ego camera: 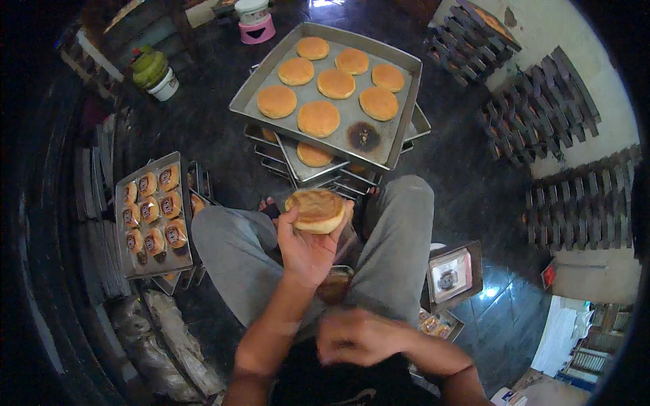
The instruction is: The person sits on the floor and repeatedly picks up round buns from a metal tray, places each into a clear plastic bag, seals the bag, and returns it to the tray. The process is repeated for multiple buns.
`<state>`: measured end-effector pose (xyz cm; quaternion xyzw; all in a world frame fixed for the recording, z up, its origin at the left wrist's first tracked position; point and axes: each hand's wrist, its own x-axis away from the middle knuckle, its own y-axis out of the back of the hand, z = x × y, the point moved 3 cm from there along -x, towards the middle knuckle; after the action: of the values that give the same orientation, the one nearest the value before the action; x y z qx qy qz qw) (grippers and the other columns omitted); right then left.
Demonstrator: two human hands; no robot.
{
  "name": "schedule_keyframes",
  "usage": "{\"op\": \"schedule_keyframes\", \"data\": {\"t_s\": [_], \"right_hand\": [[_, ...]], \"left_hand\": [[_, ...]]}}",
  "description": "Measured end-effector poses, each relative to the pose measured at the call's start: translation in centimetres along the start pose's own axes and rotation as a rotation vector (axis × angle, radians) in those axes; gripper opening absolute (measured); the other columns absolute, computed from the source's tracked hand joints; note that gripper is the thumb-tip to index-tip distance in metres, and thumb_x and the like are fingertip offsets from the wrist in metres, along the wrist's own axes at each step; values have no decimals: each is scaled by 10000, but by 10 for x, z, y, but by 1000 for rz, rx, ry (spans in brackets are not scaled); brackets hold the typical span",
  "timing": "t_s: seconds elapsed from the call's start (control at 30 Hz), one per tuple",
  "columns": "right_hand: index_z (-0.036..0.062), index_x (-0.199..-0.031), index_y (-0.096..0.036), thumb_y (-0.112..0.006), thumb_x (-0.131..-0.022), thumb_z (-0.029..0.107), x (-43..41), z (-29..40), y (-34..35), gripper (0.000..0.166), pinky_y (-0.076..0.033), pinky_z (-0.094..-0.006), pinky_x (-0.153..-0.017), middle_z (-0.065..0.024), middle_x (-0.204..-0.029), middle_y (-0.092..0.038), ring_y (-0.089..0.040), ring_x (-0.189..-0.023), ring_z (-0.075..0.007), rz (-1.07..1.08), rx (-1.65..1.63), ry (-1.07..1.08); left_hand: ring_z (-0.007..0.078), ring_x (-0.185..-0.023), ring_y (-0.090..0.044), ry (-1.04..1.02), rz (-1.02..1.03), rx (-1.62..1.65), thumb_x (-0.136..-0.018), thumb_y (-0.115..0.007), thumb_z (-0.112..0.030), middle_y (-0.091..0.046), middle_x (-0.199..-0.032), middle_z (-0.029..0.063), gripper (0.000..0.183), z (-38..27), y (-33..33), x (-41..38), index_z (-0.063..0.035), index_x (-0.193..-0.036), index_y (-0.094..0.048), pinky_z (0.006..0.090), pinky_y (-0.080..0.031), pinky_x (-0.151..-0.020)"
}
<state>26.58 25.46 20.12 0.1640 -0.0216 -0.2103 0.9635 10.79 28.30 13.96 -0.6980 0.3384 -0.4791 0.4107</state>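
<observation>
My left hand (311,254) holds up a round bread bun (317,210) between thumb and fingers, its browned flat face showing. My right hand (360,335) is blurred and curled close to my body; whether anything is in it cannot be made out. Between my knees, a container (335,281) with brown contents is partly hidden by my arms. Ahead of me a metal baking tray (335,111) carries several golden buns (318,118), and a dark scorched spot marks its near right corner.
More trays (304,175) are stacked crookedly under the top one. To the left, a tray of wrapped buns (150,208) sits on others. At right stands a box of printed packaging (449,276), with wrapped buns (434,325) below. Tray stacks (579,203) line the wall; a green gas cylinder (150,66) stands back left.
</observation>
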Motion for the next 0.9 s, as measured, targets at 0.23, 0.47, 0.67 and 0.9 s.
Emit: {"op": "schedule_keyframes", "data": {"t_s": [0.23,0.47,0.67,0.9], "right_hand": [[48,-917,-745,-840,-789,46,-13,-7,39,160,-571,-339,-705,-107,-976,-671,-700,-846,-222,-445,161,88],[62,-897,-694,-801,-822,66,20,-4,12,130,-533,-401,-701,-91,-881,-627,-643,-829,-309,284,-313,168],[41,-969,-718,-794,-853,57,5,-17,60,139,-551,-344,-656,-93,-899,-668,-694,-817,-235,-496,68,80],[65,-970,-722,-818,-805,50,-5,-45,10,192,-586,-375,-670,-104,-921,-667,-707,-859,-315,-265,159,-12]], "left_hand": [[500,-1408,-435,-7,255,-171,-972,-461,-464,-462,-1499,280,762,27,-29,22,9,-1553,-326,525,-434,-1150],[436,-1342,-534,87,49,-99,-992,-457,-430,-538,-1459,213,676,26,1,-12,18,-1495,-399,497,-436,-1144],[482,-1363,-495,-13,90,-191,-989,-448,-470,-513,-1479,226,704,41,-19,2,-1,-1512,-395,548,-394,-1176],[408,-1326,-548,58,71,-90,-983,-417,-469,-544,-1456,191,690,31,-7,-19,-12,-1500,-418,545,-402,-1156]]}}
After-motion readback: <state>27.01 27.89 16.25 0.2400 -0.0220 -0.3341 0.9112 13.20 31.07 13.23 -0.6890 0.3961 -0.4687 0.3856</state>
